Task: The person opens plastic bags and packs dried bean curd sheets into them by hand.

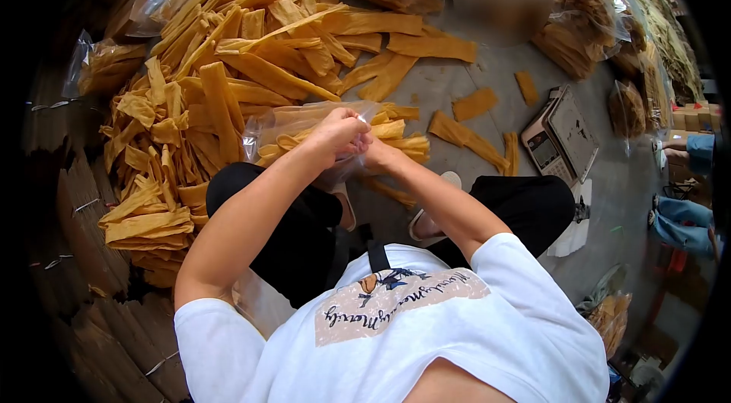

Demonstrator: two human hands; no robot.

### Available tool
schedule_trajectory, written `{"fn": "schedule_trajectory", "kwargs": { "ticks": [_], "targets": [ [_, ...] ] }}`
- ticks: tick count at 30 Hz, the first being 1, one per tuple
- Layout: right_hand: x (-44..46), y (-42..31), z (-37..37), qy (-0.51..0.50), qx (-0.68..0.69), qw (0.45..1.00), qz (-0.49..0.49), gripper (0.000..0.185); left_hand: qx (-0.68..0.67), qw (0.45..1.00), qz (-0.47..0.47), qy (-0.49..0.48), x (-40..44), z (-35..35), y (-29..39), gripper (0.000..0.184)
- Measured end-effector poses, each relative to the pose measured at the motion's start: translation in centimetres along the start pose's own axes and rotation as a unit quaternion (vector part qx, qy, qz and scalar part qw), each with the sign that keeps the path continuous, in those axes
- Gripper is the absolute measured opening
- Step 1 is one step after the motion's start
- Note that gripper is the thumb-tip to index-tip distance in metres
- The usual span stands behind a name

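In front of me, a clear plastic bag [263, 125] lies lengthwise with a bundle of yellow-brown dried strips, like dried bean curd sheets, inside it. My left hand [340, 134] is closed, its fingers gathered on the bag's plastic. Close against it, my right hand [376, 155] also pinches the plastic; its fingers are partly hidden. Bundled strips [407, 145] show just beyond my right hand. A large heap of the same loose strips [228, 60] rises behind and to the left of the bag.
A scale [562, 136] with a keypad stands on the grey floor at right. Several loose strips [468, 140] lie between it and the bag. Filled plastic bags [571, 37] line the back right. Flattened brown cardboard [91, 228] lies at left. Another person's legs [681, 224] show at far right.
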State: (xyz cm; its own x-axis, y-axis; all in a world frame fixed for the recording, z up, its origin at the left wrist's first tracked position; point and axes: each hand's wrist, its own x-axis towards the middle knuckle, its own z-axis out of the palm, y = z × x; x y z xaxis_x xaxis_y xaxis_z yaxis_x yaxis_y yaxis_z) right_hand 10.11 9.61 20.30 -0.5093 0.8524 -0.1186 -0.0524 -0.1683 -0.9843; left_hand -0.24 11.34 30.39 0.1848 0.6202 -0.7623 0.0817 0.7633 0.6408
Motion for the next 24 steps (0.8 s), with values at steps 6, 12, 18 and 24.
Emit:
{"fn": "schedule_trajectory", "kwargs": {
  "ticks": [6,12,18,24],
  "targets": [
    [1.4,3.9,-3.0,-0.081,-0.183,0.976,0.09,0.02,-0.002,1.0,0.004,-0.014,-0.1,-0.8,-0.3,0.01],
    [-5.0,9.2,-15.7,0.397,-0.238,0.883,0.076,0.038,-0.016,1.0,0.007,-0.011,-0.4,-1.7,-0.1,0.01],
    [-1.9,12.8,-8.7,0.216,0.041,0.968,0.12,0.068,-0.023,0.999,0.043,-0.009,-0.8,-0.3,0.3,0.011],
    [-2.0,8.1,-10.0,0.318,-0.16,0.912,0.204,0.063,-0.03,0.999,0.037,-0.02,0.0,-1.6,0.6,0.012]
  ]
}}
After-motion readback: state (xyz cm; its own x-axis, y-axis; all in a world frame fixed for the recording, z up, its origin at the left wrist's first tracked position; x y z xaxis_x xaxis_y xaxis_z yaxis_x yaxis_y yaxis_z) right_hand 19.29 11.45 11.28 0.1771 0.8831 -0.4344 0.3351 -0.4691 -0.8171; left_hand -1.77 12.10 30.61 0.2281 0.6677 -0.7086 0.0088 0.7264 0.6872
